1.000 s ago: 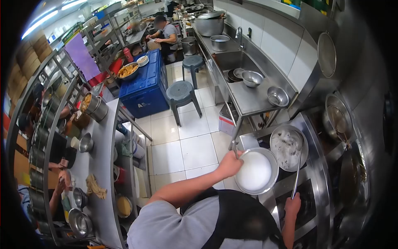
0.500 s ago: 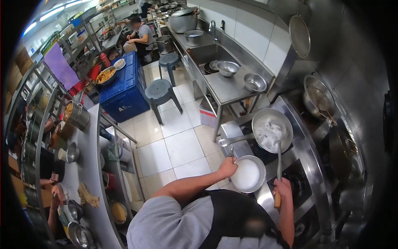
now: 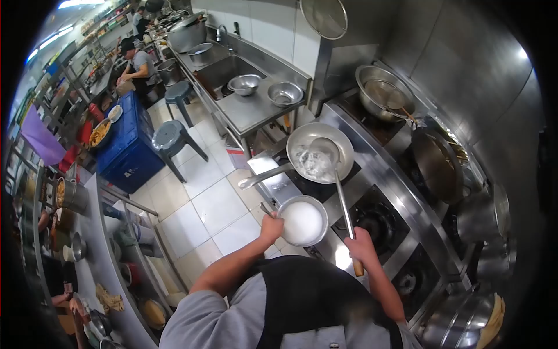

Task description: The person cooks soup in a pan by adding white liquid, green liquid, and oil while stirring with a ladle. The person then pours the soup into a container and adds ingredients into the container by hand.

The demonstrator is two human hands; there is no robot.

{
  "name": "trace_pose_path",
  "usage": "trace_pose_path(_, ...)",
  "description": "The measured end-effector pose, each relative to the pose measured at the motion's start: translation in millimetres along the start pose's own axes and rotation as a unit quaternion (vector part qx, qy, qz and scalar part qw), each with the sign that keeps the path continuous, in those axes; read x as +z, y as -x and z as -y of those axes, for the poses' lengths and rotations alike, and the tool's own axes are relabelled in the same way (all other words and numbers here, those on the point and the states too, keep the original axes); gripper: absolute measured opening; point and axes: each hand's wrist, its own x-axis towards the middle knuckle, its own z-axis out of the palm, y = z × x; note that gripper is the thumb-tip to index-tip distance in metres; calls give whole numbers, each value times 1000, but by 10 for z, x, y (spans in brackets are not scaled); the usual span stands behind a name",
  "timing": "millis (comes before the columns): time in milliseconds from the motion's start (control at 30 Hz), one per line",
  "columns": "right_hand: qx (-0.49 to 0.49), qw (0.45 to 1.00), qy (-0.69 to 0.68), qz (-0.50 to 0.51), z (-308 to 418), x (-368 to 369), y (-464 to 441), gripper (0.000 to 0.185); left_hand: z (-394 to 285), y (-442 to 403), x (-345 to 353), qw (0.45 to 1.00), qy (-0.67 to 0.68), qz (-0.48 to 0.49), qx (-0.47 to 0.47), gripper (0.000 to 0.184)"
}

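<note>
My left hand [image 3: 271, 228] is closed around the handle of a round metal pot [image 3: 324, 225], whose white, smooth-looking contents I cannot identify. The pot is held level in front of my apron. In my right hand [image 3: 362, 247] is a long metal ladle [image 3: 344, 203] with a wooden handle end. Its bowl sits inside a frying pan [image 3: 347, 144], next to bubbly, whitish liquid. The pan rests on the stove just beyond the pot, its long handle pointing left towards the floor side.
Burners [image 3: 375, 224] lie to the right of my ladle. A wok [image 3: 436, 166] and a basin with a strainer [image 3: 386, 96] stand behind them. Metal bowls [image 3: 285, 93] sit by the sink. A stool [image 3: 171, 139] and blue chest [image 3: 125, 154] stand left; a co-worker [image 3: 139, 67] sits farther back.
My view has turned right, so the scene shifts left. The ladle's bowl now shows clearly inside the pan, and the froth there looks smaller. Both hands keep their holds.
</note>
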Motion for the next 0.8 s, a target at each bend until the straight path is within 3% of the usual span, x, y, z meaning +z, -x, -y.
trace_pose_path(33,-60,994,80,-39,-13,39,9,20,125,-99,-35,999,-31,-16,-3,15)
trace_pose_path(67,-36,992,109,-52,-63,76,41,23,39,-36,-56,997,-65,-38,28,14)
trace_pose_path(100,-44,991,101,-69,59,85,178,22,-235,96,-150,999,-52,13,-5,31)
trace_pose_path(133,-8,986,153,-69,129,97,270,20,-123,20,-143,999,-46,29,-6,31)
trace_pose_path(233,4,983,162,-81,41,175,459,20,-492,197,-264,996,-54,61,-48,33)
trace_pose_path(367,-11,976,202,-83,-235,243,496,19,-415,70,-281,993,-87,71,-20,34)
trace_pose_path(467,-33,972,218,-85,-433,278,329,19,-508,49,-300,989,-61,111,-71,35)
trace_pose_path(567,-54,967,231,-95,-516,362,266,18,-116,-106,-166,992,-100,81,5,38)
trace_pose_path(633,-19,962,259,-81,-436,355,162,22,-153,-82,-168,994,-53,86,-36,37)
trace_pose_path(733,-16,959,260,-110,-398,338,-27,23,-155,-78,-171,992,-44,116,5,38)
trace_pose_path(800,0,964,247,-95,-299,292,-172,24,-426,88,-223,996,7,92,-21,26)
